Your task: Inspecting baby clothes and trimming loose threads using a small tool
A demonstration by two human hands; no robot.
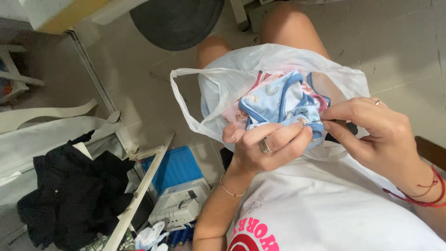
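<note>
While the left hand [267,146] bunches a light-blue garment [283,104] with darker blue trim, fingers closed round the cloth, the right hand [371,128] pinches a thin needle [316,121] at its edge. Garment sits atop a white plastic bag [223,83] on the lap — black cloth [74,195] lies well apart.

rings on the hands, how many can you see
2: a chunky silver ring on the left hand, which bunches the blue garment, and a thin band on the right hand. Others may be hidden.
</note>
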